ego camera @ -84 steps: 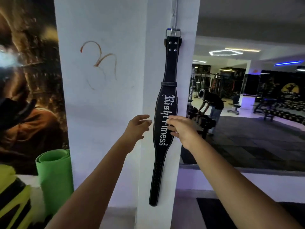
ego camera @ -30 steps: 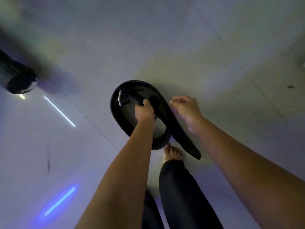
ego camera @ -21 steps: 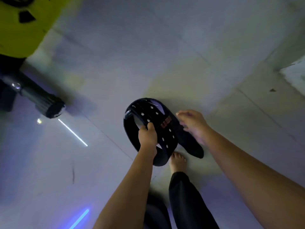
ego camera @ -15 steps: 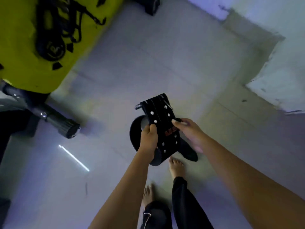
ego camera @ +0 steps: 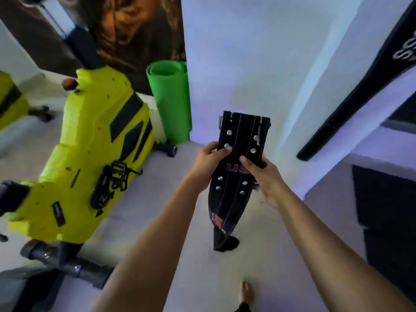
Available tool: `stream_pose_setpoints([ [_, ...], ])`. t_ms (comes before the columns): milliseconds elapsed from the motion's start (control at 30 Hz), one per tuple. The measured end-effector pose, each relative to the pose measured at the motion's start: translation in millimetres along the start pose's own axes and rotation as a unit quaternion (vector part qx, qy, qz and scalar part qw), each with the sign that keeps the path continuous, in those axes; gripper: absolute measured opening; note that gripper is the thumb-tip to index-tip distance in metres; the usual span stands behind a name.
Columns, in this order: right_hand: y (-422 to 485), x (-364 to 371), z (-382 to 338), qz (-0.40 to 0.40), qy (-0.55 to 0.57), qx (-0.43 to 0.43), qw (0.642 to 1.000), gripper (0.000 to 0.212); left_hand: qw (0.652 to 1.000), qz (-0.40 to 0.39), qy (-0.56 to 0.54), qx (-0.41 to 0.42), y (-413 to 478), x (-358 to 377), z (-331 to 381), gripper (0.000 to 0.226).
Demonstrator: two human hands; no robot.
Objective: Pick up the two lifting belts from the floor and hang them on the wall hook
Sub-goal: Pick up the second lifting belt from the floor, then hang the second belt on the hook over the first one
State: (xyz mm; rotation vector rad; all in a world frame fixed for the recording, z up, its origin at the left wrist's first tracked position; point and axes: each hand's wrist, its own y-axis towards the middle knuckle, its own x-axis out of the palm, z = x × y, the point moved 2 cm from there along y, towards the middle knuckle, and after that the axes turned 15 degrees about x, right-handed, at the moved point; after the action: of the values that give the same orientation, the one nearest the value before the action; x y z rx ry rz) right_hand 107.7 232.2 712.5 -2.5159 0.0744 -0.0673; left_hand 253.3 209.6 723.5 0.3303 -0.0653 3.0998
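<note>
A black riveted lifting belt (ego camera: 231, 190) with red lettering hangs upright in front of me, buckle end up, its tail dangling just above the floor. My left hand (ego camera: 208, 164) grips its left edge near the rivets. My right hand (ego camera: 262, 174) grips its right edge, thumb across the front. The other black lifting belt (ego camera: 351, 102), with white lettering, hangs on the white pillar at the upper right; the hook holding it is out of view above.
A yellow-green exercise bike (ego camera: 90, 158) stands at the left with its base bar (ego camera: 67, 264) on the floor. A rolled green mat (ego camera: 170, 100) leans by the pillar corner. A dark floor mat (ego camera: 387, 210) lies at right. My bare foot (ego camera: 246, 293) is below.
I lifted the second belt off the floor with my left hand, my right hand took hold too, and my view rose from the floor to the pillar and the hanging belt.
</note>
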Motion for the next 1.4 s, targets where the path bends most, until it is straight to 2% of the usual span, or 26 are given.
stream_pose_setpoints([
  [67, -37, -21, -36, 0.028, 0.023, -0.049, 0.998, 0.065, 0.999, -0.015, -0.026, 0.038, -3, 36, 40, 0.005],
  [133, -69, -46, -66, 0.033, 0.056, -0.096, 0.993, 0.07, 0.996, -0.03, -0.052, 0.069, -8, 72, 74, 0.008],
  [233, -103, -92, -100, 0.026, 0.075, -0.137, 0.987, 0.06, 0.989, -0.086, -0.063, 0.104, -10, 128, 112, 0.006],
  [367, -128, -136, -141, 0.099, 0.098, -0.201, 0.97, 0.016, 0.976, -0.137, -0.076, 0.155, -1, 188, 151, 0.007],
  [433, -136, -159, -164, 0.142, 0.124, -0.241, 0.952, 0.013, 0.967, -0.168, -0.092, 0.168, 6, 221, 167, 0.011],
  [567, -134, -210, -207, 0.155, 0.167, -0.284, 0.931, 0.012, 0.949, -0.215, -0.095, 0.209, 20, 274, 181, 0.025],
  [700, -134, -255, -246, 0.143, 0.174, -0.315, 0.922, 0.021, 0.95, -0.191, -0.078, 0.236, 37, 322, 183, 0.03],
  [833, -134, -294, -284, 0.119, 0.127, -0.322, 0.931, 0.037, 0.946, -0.148, -0.105, 0.27, 60, 372, 208, 0.035],
  [933, -130, -315, -301, 0.082, 0.103, -0.319, 0.938, 0.021, 0.941, -0.144, -0.105, 0.286, 76, 401, 220, 0.036],
  [1000, -125, -325, -314, 0.079, 0.137, -0.318, 0.935, 0.025, 0.938, -0.152, -0.095, 0.298, 85, 414, 231, 0.038],
  [1133, -120, -333, -342, 0.12, 0.191, -0.347, 0.91, 0.027, 0.925, -0.176, -0.081, 0.327, 98, 428, 239, 0.035],
  [1233, -124, -335, -365, 0.153, 0.197, -0.368, 0.896, 0.023, 0.928, -0.204, -0.048, 0.308, 102, 427, 213, 0.027],
  [1333, -132, -338, -393, 0.162, 0.206, -0.385, 0.885, 0.022, 0.936, -0.206, 0.002, 0.286, 113, 425, 198, 0.04],
  [1400, -135, -339, -409, 0.162, 0.204, -0.396, 0.881, 0.014, 0.932, -0.207, 0.003, 0.297, 124, 430, 214, 0.047],
])
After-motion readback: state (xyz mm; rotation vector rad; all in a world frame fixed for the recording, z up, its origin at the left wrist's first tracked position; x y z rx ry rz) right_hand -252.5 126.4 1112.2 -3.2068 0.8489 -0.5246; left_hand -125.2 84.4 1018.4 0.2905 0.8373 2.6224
